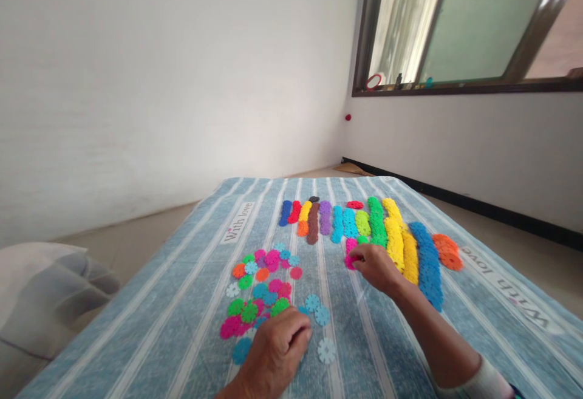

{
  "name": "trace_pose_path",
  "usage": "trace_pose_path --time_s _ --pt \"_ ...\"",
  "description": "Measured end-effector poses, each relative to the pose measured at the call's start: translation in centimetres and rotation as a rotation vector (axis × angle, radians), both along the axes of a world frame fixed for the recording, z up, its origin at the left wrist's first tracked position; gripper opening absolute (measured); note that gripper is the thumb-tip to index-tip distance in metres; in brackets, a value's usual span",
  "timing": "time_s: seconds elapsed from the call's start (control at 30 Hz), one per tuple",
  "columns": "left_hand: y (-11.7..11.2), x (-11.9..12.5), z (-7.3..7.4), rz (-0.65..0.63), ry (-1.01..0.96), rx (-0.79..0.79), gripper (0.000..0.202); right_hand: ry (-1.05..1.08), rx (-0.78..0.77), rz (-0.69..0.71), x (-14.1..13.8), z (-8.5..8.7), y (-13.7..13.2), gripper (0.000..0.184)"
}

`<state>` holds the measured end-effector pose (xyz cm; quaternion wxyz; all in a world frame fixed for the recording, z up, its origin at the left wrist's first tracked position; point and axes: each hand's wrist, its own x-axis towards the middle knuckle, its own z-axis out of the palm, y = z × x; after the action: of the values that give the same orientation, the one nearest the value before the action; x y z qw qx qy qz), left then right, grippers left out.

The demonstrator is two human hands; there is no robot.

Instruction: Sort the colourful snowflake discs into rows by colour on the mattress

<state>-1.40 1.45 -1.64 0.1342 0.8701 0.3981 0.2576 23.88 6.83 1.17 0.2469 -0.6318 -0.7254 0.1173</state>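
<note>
Plastic discs (249, 312) are lying on a striped cloth (182, 302), some scattered loosely around the left hand (279, 345), others overlapping in rows farther off to the right. The right hand (373, 260) is reaching away from the body, its forearm (421, 320) slanting in from the lower right out of a pale sleeve (476, 381). Its back is facing up, and its thumb and fingertips are bunching at the near end of a short pink row (350, 245); the view is not showing whether they are pinching a disc or merely touching one, so I cannot tell. Closer in, the left hand is curling just beside the loose discs, its fingers bending inward and its thumb lying near the index finger. Its palm is facing away, so I cannot tell whether anything is sitting inside.

Slots are notching the rims of the discs. Pink, green, blue and orange ones are mingling in the loose group, while a pale blue disc (327, 350) is lying singly to the right of the left hand. The rows are running by colour, with a brown row (313, 223), a green row (376, 220), a long blue row (426, 265) and a short orange row (449, 252) among them.
</note>
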Motion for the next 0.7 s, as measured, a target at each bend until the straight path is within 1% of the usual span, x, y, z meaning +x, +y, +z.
trace_pose_path --time_s 0.23,0.43,0.7 --pt "0.1 0.2 0.1 -0.010 -0.014 0.002 0.016 -0.060 0.008 0.026 -0.2 -0.8 0.4 0.015" --pt "0.2 0.2 0.3 -0.010 -0.007 -0.022 0.017 -0.138 0.024 -0.011 -0.1 -1.2 0.6 0.016" --pt "0.0 0.3 0.5 0.004 0.020 -0.043 0.017 -0.114 0.069 -0.037 0.2 -1.8 0.8 0.017"
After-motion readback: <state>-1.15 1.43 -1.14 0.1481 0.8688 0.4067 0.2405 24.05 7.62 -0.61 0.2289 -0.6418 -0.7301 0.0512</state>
